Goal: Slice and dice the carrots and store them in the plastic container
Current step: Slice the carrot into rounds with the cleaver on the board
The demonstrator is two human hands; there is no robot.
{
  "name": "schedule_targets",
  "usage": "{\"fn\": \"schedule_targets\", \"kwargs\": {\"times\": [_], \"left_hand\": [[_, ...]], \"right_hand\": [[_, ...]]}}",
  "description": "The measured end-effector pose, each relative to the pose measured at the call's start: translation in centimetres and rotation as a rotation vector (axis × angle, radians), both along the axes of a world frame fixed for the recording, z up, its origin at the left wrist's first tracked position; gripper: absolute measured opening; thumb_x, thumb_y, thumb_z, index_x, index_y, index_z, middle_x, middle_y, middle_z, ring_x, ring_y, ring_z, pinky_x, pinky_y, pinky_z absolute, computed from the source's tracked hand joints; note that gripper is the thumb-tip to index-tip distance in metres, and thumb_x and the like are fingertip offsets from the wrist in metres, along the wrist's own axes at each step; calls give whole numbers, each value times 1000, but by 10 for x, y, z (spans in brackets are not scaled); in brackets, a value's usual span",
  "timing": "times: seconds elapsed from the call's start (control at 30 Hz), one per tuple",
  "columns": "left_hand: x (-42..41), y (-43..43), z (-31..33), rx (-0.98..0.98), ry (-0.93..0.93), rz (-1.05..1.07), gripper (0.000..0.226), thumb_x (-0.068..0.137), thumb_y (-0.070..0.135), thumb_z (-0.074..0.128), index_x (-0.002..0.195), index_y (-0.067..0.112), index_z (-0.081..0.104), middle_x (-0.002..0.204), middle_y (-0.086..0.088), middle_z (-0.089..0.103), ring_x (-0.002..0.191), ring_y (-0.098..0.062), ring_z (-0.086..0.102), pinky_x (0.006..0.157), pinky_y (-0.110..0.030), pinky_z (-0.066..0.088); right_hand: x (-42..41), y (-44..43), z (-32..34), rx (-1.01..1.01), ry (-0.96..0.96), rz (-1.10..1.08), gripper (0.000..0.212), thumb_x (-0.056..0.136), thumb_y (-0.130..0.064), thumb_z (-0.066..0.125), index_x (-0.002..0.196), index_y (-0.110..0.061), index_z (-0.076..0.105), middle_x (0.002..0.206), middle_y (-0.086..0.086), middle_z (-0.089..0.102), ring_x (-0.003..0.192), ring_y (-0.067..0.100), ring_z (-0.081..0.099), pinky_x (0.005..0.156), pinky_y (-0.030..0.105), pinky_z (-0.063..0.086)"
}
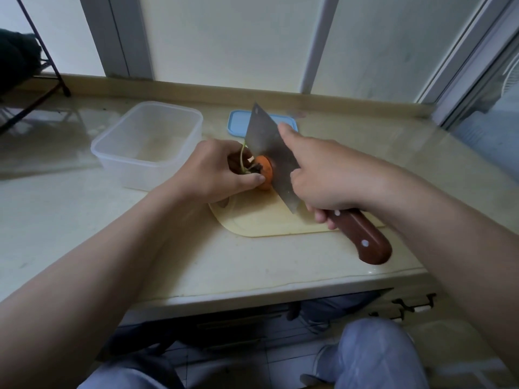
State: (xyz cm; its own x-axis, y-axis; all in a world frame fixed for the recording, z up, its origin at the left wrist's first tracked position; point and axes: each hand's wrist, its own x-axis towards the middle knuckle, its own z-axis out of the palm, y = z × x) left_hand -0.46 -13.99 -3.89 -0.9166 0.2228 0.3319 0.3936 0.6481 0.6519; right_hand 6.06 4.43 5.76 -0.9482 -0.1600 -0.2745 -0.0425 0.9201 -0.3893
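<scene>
your left hand (216,169) is curled round the stalk end of the carrot (265,172), thumb pressed on its near side, other fingers wrapped over the top and mostly hidden. a thin green sprout (242,158) sticks up from the stalk end between your fingers. your right hand (323,175) grips the cleaver (269,153) where blade meets handle: lower fingers curled round the brown wooden handle (362,237), thumb on the near face of the blade, one finger stretched up along the blade. the cleaver stands tilted, edge down on the carrot just beside your left fingertips, tip pointing away from you; can't tell how far the edge is into the carrot. only the orange end by your left hand shows, the rest of the carrot is hidden behind the blade and your right hand. the carrot lies on a pale cutting board (252,220), near its left end. the clear plastic container (112,161) sits open on the counter (196,262) just left of your left hand, nothing orange visible inside. its blue lid (238,122) lies flat behind the cleaver, partly covered by the blade. the counter is glossy beige and runs to a window wall at the back. a dark metal rack (53,71) stands at the far left. your knee in blue jeans (373,352) shows below the counter edge.
</scene>
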Motion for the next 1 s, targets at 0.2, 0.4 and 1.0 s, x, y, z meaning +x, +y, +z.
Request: {"fn": "schedule_targets", "kwargs": {"times": [0.2,0.4,1.0], "left_hand": [[1,2,1,81,-40,-114,51,71,37,85,113,19,62,94,8,69,84,-8,68,78,-28,55],[-3,-5,-1,12,40,-71,39,74,25,85,107,14,67,95,1,69,85,-15,65,80,-35,54],[-2,6,-4,-41,145,-120,29,70,30,82,87,13,67,79,-2,63,73,-22,57,68,-36,49]], "right_hand": [[-5,-2,4,-11,-45,-27,88,99,-7,38,159,-54,-6,71,18,73,47,28,65,48,39,59],[-15,-10,-10,-39,21,-1,91,99,-5,39,159,-54,-8,79,16,67,37,18,60,44,31,54],[-20,-5,12,35,-107,15,90,93,-1,32,159,-50,-4,68,20,72,57,37,67,57,52,63]]}}
